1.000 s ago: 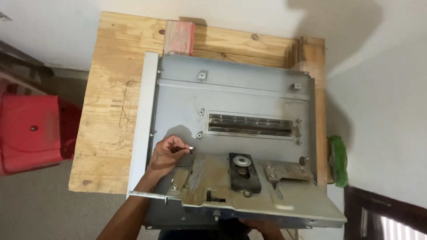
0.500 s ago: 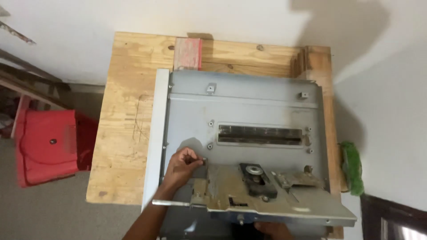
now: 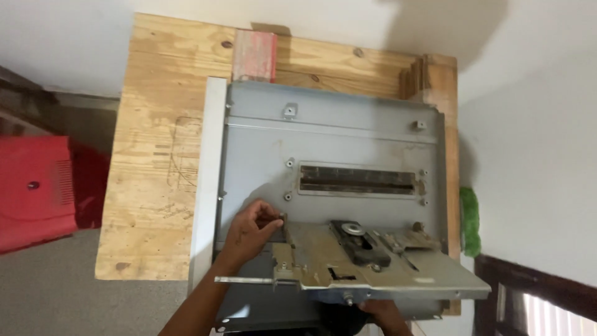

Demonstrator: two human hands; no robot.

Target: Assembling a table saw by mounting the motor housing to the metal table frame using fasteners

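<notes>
left hand (image 3: 252, 233): fingers pinched on a small screw (image 3: 282, 217) in the grey metal case (image 3: 348, 143)
right hand (image 3: 379, 311): grips the case's lower edge
case: lies on wooden surface (image 3: 155, 155)

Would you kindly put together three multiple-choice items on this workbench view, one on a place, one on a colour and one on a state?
1. Where is the left hand?
A. on the red case
B. at a small fastener on the grey metal chassis, near its left side
C. on the green object

2. What colour is the block at the far edge of the wooden table?
A. blue
B. reddish
C. black

3. How does the right hand stand?
A. it grips the near bottom edge of the chassis
B. it rests flat on the wood
C. it is raised in the air

Answers: 1 B, the fingers pinch something small there; 2 B, the block looks red-pink; 3 A, its fingers show under the near edge.
</notes>
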